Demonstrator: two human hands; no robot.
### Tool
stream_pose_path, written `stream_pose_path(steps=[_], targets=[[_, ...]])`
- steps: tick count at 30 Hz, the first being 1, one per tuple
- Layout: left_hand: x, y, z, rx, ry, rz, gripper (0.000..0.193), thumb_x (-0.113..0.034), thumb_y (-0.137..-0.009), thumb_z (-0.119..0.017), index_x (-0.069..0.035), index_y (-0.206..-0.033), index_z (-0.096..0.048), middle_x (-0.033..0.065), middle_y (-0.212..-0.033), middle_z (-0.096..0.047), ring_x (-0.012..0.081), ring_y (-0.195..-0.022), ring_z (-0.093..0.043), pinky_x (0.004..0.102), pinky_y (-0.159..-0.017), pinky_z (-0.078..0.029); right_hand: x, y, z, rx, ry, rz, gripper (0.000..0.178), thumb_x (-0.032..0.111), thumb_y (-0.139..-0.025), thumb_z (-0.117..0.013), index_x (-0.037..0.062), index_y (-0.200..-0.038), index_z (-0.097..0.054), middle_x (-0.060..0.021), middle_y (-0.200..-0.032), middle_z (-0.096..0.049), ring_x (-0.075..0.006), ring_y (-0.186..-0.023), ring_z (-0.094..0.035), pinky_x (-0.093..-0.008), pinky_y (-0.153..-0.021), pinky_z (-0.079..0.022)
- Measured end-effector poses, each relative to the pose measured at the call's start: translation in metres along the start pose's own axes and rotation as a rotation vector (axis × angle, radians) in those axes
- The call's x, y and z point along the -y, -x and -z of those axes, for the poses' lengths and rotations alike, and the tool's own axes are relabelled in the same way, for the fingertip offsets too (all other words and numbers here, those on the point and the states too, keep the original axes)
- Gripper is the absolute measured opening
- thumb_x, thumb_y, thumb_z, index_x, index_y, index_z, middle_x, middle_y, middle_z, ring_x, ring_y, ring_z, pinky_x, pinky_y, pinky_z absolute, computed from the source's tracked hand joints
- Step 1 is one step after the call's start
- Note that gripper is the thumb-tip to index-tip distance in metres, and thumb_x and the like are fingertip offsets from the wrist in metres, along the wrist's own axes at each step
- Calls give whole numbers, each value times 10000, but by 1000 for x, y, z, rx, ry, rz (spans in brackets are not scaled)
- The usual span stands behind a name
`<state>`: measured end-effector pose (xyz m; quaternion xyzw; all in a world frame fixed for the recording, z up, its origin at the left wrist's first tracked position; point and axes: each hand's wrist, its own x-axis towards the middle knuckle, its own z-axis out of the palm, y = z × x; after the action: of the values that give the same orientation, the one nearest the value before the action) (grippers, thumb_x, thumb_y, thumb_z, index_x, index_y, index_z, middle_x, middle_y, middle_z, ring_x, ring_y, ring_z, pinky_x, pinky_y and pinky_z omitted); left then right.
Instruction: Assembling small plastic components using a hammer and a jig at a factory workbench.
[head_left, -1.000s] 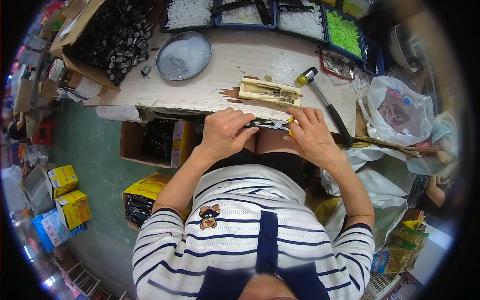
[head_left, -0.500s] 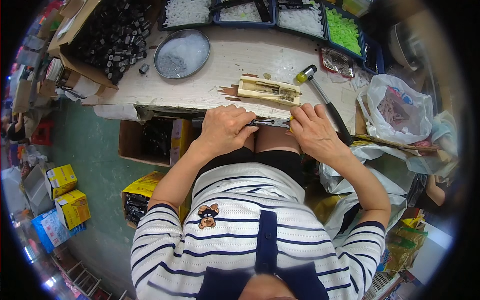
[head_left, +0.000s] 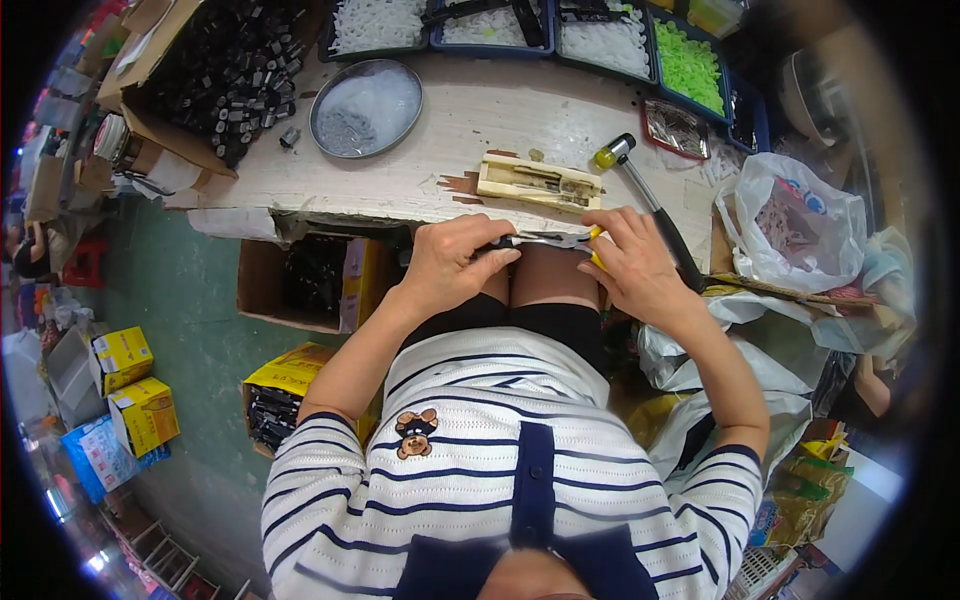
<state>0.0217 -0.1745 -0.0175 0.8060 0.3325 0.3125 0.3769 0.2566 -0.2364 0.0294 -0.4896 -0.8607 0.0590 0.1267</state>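
My left hand (head_left: 450, 262) is closed, pinching a small dark part (head_left: 497, 243) with a thin metal end, just off the table's front edge above my lap. In my right hand (head_left: 642, 262) is a pair of pliers (head_left: 572, 240) with yellow handles, the fingers wrapped around the grips. The jaws point left and meet the metal end of the dark part; the exact contact is too small to make out. Just beyond my hands lies a cream rectangular block (head_left: 540, 183) with a slotted, worn recess. To its right is a hammer (head_left: 648, 195) with a yellow-tipped head and black grip.
A round metal dish (head_left: 366, 108) of white material and a carton of black pieces (head_left: 220, 85) stand at the left of the table. Trays of white and green parts (head_left: 690, 65) line the back. A plastic bag (head_left: 795, 220) sits at right; cartons (head_left: 290, 395) stand below.
The fingers of my right hand have loosened a little and the yellow plier handles show more. The pliers have turned slightly. Both hands stay in nearly the same place.
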Motion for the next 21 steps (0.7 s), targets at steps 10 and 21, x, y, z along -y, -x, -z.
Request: stream_pose_path(steps=[10, 21], targets=[[7, 5, -4, 155, 1034, 509, 223, -105, -848, -593, -49, -1064, -577, 13, -718, -563, 67, -620, -532, 178, -511, -432, 12, 14, -25, -87, -289, -137, 210, 111, -750, -633, -33, -830, -503, -160, -1009, -503, -325, -898, -461, -389, -778, -398], [-6, 3, -11, -32, 571, 236, 250, -128, -826, -623, -20, -1051, -602, 41, -805, -627, 102, -684, -581, 209, -623, -458, 18, 12, -26, -101, -329, -149, 208, 126, -772, -617, -41, -835, -510, -172, -986, -509, -329, -884, -474, -390, -765, -413]])
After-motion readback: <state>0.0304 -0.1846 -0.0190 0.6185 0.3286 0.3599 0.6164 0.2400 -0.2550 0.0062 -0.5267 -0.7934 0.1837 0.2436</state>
